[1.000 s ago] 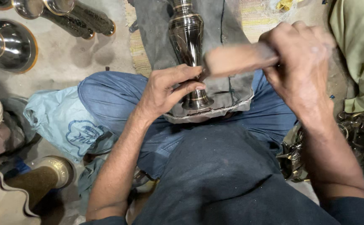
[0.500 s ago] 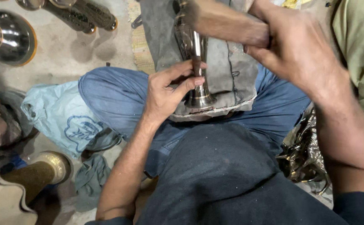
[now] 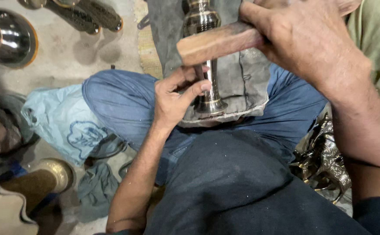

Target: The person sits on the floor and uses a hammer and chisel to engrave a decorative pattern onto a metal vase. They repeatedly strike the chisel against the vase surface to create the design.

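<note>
Cloth (image 3: 251,87) draped over the lap carries a metal vase (image 3: 207,65) lying lengthwise away from the body, left hand (image 3: 177,98) fingers pinching its narrow stem, right hand (image 3: 307,43) closed around a wooden block (image 3: 218,43) pressed across it.

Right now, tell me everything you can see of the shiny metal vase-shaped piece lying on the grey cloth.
The shiny turned metal vase-shaped piece looks like polished steel with thin brass-coloured bands. It has a bulbous upper body, a slim stem and a flared foot that points toward the person. It lies lengthwise on a worn grey cloth spread over the lap. The left hand grips its stem, and a brown wooden block held in the right hand crosses over it. Its top runs out of view.
</note>
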